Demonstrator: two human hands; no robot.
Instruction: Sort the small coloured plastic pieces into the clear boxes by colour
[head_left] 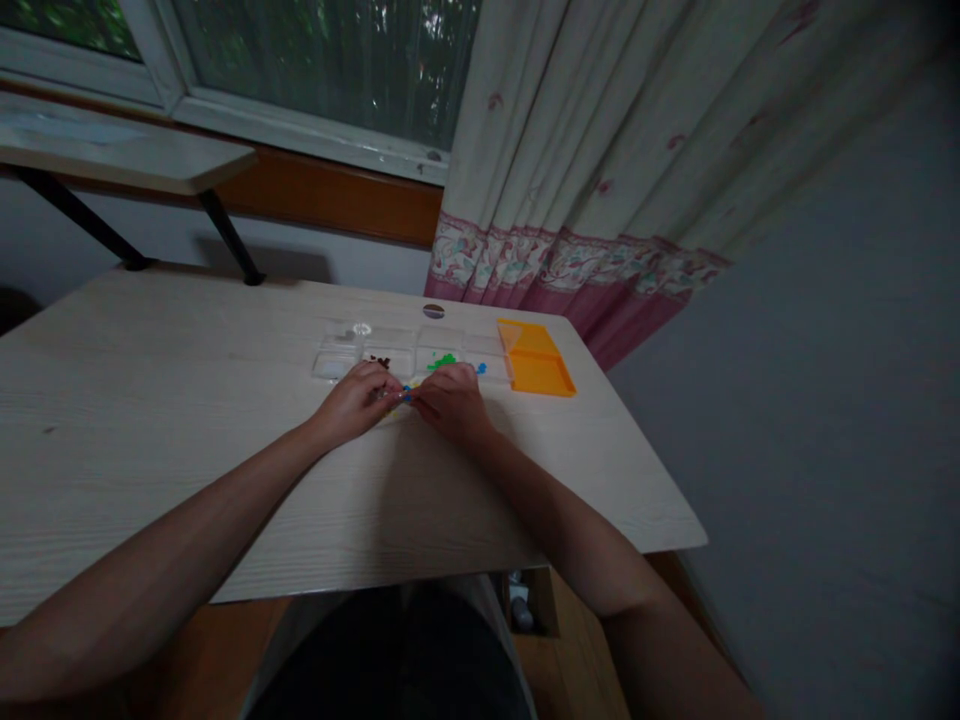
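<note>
My left hand (357, 402) and my right hand (454, 402) meet above the light wooden table, fingertips pinched together. Between them shows a small blue piece (406, 394), too small to name more exactly; both hands grip it. Bits of yellow show beside and under the fingers. Just beyond the hands stand clear plastic trays (327, 368) with compartments. Dark brown pieces (380, 361) lie in one, green pieces (444, 360) in another. More blue pieces (481, 369) sit to the right, partly behind my right hand.
An orange plastic case (541, 374) lies opened out at the right end of the trays. A round dark disc (433, 312) is near the table's back edge. At the back left stands a raised shelf (165, 160) on black legs. A curtain (577, 200) hangs behind the right side.
</note>
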